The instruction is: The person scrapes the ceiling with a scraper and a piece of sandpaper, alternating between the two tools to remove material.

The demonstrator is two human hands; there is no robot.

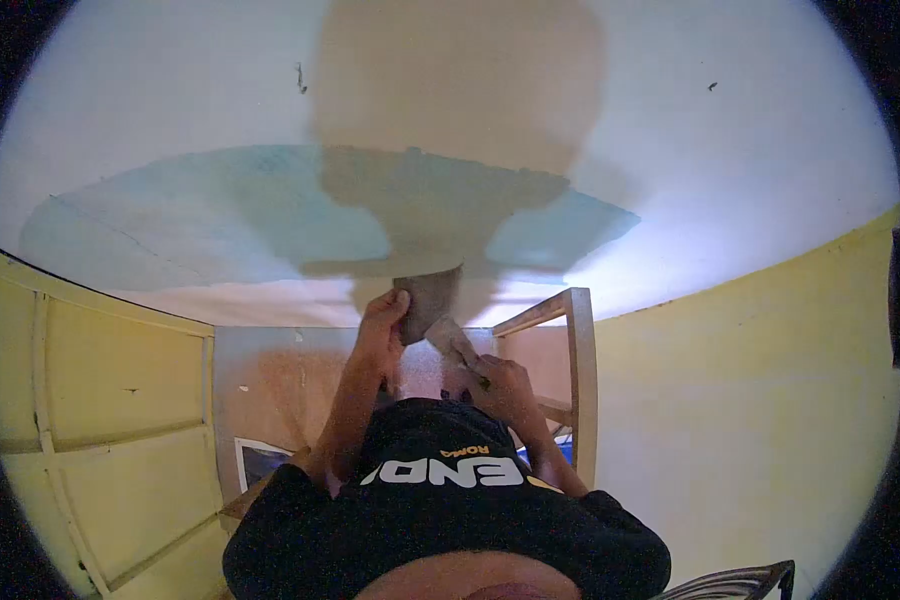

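Observation:
My left hand (383, 322) is raised and grips a dark flat trowel (428, 297), whose blade meets the lower edge of a grey-brown wet patch (450, 130) on the white surface in front of me. My right hand (503, 383) sits lower and to the right, closed on the handle of a small putty knife (448, 335). The knife's pale blade points up-left towards the trowel. A teal painted area (200, 215) spreads to both sides of the wet patch. My black shirt with white lettering (440, 500) fills the bottom of the view.
A wooden frame (580, 380) stands just right of my right hand. A yellow wall (750, 400) runs along the right. Yellow panelled surfaces (110, 420) close in on the left. A dark metal frame corner (740, 582) shows at the bottom right.

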